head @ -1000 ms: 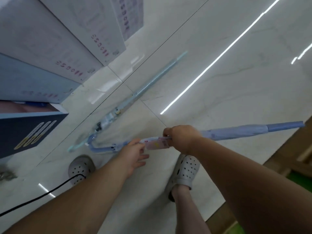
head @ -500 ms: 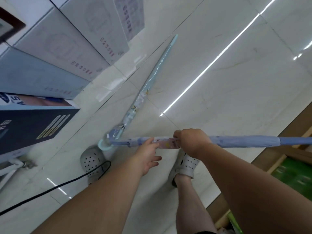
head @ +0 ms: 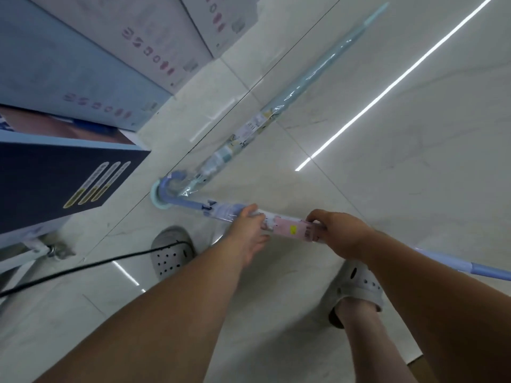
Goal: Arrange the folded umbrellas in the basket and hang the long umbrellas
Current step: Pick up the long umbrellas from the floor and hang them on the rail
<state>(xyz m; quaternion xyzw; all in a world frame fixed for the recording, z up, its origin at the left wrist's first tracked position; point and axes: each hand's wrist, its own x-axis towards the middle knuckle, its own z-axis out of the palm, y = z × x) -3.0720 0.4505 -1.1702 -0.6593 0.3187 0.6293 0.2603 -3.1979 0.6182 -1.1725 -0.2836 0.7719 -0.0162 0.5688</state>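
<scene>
Purple umbrella (head: 221, 210): long, closed, wrapped in clear film, held level above the floor; hooked handle to the left, far end running off the right edge.
Left hand (head: 249, 230): thumb over the shaft, fingers loosely under it, just left of the pink label (head: 293, 229).
Right hand (head: 340, 233): curled tight round the shaft at the label's right end.
Teal umbrella (head: 276, 111): flat on the floor, handle beneath the purple hook, tip pointing away up-right.
Open room: tiled floor (head: 401, 134) ahead and right.
Edges: stacked boxes (head: 69, 64) close on the left; dark box (head: 55, 183) corner near the hooks.
Underfoot: black cable (head: 83, 269) reaching over the left shoe (head: 171, 252).
</scene>
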